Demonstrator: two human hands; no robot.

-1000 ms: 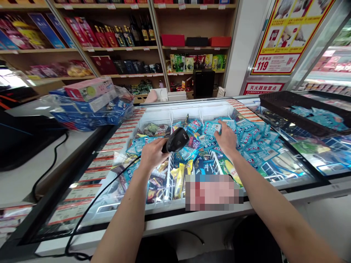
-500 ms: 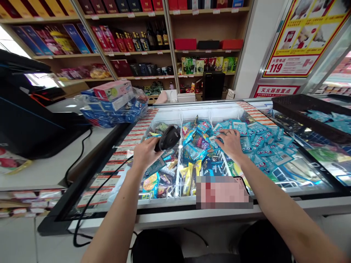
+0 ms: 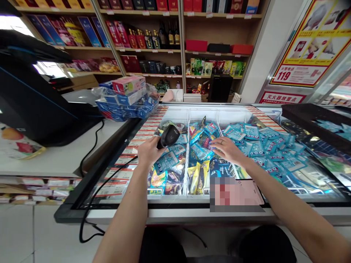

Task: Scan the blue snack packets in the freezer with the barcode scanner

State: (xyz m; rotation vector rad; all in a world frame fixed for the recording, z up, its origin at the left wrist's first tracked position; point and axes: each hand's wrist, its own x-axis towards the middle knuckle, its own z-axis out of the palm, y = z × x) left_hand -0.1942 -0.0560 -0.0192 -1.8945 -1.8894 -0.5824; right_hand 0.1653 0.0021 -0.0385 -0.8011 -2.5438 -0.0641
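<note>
My left hand (image 3: 149, 151) is wrapped round a black corded barcode scanner (image 3: 168, 136), held over the left compartment of an open chest freezer (image 3: 175, 215). My right hand (image 3: 229, 149) lies with fingers spread on blue ice-cream packets (image 3: 255, 146) near the middle wire divider (image 3: 187, 160). The scanner's black cable (image 3: 95, 193) hangs off the freezer's left edge down to the floor. Yellow and dark wrapped ice creams (image 3: 197, 175) fill the nearer compartments.
A white counter (image 3: 55, 157) at the left carries a black till screen (image 3: 33, 106) and a bagged stack of boxes (image 3: 127, 96). A black basket (image 3: 315, 120) sits on the freezer's glass lid at the right. Stocked shelves (image 3: 164, 40) line the back wall.
The view has shifted left and back. My right hand has drawn from the far blue packets toward the middle divider. My left hand still grips the scanner, now lower.
</note>
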